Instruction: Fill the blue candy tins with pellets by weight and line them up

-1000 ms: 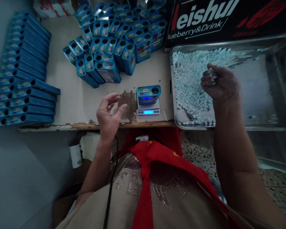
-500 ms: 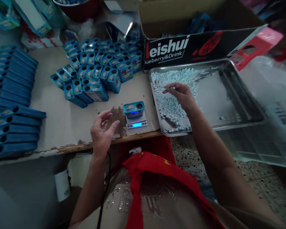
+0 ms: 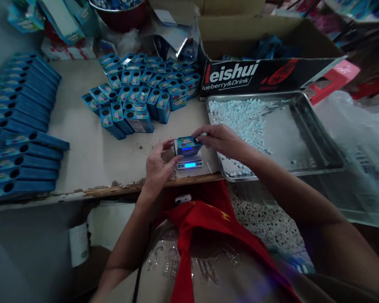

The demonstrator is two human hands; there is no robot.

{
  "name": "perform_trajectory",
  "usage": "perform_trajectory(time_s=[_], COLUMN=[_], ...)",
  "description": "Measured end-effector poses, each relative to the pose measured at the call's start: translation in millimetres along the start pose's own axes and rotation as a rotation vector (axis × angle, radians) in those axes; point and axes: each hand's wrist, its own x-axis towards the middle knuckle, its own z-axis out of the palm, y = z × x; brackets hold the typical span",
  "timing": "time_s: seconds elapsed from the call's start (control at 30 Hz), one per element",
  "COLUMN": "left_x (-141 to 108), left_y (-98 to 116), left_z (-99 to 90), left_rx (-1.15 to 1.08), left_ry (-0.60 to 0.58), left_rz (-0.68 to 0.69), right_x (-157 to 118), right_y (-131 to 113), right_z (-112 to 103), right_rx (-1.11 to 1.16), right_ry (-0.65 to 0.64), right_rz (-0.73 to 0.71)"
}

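Note:
A small blue box (image 3: 188, 145) with a round hole in its top rests on a digital scale (image 3: 189, 164) whose display is lit. My left hand (image 3: 160, 166) is at the left side of the box, thumb and fingers apart, with nothing held between them. Over the hole at the box's right end, my right hand (image 3: 216, 139) has its fingertips pinched; what they hold, if anything, is too small to name. A metal tray (image 3: 316, 168) to the right holds many small pale blue and white pellets (image 3: 240, 122).
Many blue boxes (image 3: 139, 113) stand upright behind the scale, and a long row of blue boxes (image 3: 25, 122) lines the far left. A black-printed carton (image 3: 240, 75) sits behind the tray. The worn wooden table edge (image 3: 107, 189) runs in front.
My right hand has moved left from above the pellets to the hole in the box. My left hand has come right, up beside the box. The view has shifted a little.

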Motion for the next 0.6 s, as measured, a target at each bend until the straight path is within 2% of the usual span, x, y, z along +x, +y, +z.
perform_trajectory(time_s=[0.1,0.17,0.3,0.37,0.43,0.5,0.57,0.6], left_x=[-2.5,0.4,17.9,28.7,36.1,38.1,37.6,38.4], left_y=[1.6,5.2,16.2,21.5,27.4,34.9,42.3,45.2], left_z=[-0.5,0.4,9.3,19.2,31.4,40.8,39.2,31.4], left_rx=[0.048,0.147,0.387,0.452,0.481,0.485,0.479,0.476], left_ry=[-0.031,-0.038,-0.051,-0.095,-0.158,-0.234,-0.289,-0.286], left_rz=[0.037,0.082,0.154,0.182,0.193,0.184,0.171,0.171], right_x=[2.4,3.1,5.1,6.2,5.9,2.0,-6.7,-12.1], right_y=[4.3,9.3,20.5,26.2,30.3,31.3,31.1,32.8], right_z=[0.4,-1.7,-4.6,-7.0,-13.2,-23.7,-38.2,-46.9], right_rx=[-0.215,-0.26,-0.124,-0.011,0.099,0.163,0.138,0.11], right_ry=[0.003,-0.023,-0.161,-0.178,-0.095,0.06,0.184,0.206], right_rz=[-0.064,-0.073,-0.07,-0.059,-0.029,-0.01,-0.031,-0.051])
